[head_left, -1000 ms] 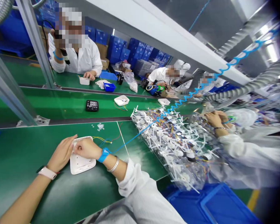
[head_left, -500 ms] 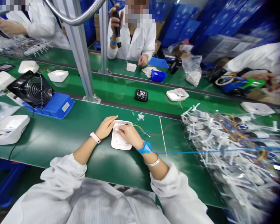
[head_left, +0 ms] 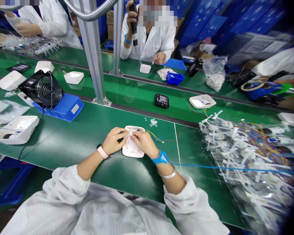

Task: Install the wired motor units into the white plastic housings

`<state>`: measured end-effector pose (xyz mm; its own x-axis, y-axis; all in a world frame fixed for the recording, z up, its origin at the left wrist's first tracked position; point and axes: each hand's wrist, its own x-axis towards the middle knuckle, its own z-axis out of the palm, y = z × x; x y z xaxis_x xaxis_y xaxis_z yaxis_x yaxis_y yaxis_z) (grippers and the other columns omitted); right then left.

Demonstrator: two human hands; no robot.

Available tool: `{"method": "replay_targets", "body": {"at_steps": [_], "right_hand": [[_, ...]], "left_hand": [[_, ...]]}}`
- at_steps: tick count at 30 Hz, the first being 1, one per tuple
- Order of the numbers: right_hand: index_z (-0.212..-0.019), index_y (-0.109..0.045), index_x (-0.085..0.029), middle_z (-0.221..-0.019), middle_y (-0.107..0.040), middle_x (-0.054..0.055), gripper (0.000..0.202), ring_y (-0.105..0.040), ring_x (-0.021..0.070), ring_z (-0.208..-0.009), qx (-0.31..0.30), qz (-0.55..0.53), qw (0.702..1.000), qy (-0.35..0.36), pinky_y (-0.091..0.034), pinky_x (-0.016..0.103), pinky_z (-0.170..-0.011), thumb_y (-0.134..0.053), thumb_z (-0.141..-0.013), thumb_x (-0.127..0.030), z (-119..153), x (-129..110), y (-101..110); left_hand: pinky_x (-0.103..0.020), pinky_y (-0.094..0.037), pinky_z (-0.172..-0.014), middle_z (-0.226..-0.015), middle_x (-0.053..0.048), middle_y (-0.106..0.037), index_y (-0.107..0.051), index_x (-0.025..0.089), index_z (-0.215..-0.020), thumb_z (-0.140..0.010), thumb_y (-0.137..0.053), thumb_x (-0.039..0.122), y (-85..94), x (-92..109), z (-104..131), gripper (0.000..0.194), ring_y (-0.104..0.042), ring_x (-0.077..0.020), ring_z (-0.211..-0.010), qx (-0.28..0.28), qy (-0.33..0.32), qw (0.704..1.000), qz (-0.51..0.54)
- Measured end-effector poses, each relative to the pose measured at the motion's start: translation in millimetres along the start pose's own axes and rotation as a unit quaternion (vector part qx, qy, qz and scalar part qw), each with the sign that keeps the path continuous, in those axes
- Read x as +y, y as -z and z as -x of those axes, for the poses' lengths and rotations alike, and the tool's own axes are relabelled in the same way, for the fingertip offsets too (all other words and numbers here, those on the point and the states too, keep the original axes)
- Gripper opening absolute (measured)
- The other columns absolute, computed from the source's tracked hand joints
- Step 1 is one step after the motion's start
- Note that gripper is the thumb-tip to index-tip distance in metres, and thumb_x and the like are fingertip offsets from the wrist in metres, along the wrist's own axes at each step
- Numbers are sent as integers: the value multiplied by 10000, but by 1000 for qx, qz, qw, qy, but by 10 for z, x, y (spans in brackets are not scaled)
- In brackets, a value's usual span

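A white plastic housing [head_left: 133, 151] lies flat on the green bench with its inside facing up. Both hands work over its upper half. My left hand [head_left: 115, 140] comes in from the left, thumb and forefinger brought together over the housing. From the right, my right hand [head_left: 146, 142] reaches in with its fingertips pinched beside the left ones. Something small and whitish shows between the fingertips, too small to name. Thin yellow, blue and red wires [head_left: 154, 135] run out of the housing's right side. Behind it lie small clear rings [head_left: 153, 122] in a loose pile.
Bagged wired parts [head_left: 250, 163] cover the right side. A blue wrist cord [head_left: 201, 166] stretches across them. At left are a fan [head_left: 49, 90] on a blue bin [head_left: 70, 106] and a white housing [head_left: 21, 130]. A metal post [head_left: 91, 52] rises ahead; co-workers sit opposite.
My left hand has moved from the housing's left edge to over its inside, fingertips now meeting the right hand's. The whole view has shifted slightly.
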<state>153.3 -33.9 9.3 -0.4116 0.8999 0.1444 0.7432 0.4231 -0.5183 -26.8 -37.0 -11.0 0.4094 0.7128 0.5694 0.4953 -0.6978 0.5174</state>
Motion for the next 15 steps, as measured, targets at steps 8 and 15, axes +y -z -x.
{"method": "replay_targets", "body": {"at_steps": [8,15], "right_hand": [[-812,-630,-124,-804,-657,89,228,-597,171,-741,-56,105,993,-7,-376,251,-659,-426,-898,-181,-1,-50,17],[-921,-635,-133,-924,-667,106,259,-607,183,-850,-77,132,988,-28,-417,258,-734,-387,-921,-209,-23,-88,111]], "left_hand": [[-374,-464,-772,-985,-87,-652,-646,161,-990,-761,-521,131,-6,48,-18,263,-568,-215,-902,-10,-12,999,-43],[-386,-463,-839,-1011,-74,-635,-642,188,-1014,-784,-548,177,-8,20,-46,248,-548,-207,-931,-2,7,1000,-7]]}}
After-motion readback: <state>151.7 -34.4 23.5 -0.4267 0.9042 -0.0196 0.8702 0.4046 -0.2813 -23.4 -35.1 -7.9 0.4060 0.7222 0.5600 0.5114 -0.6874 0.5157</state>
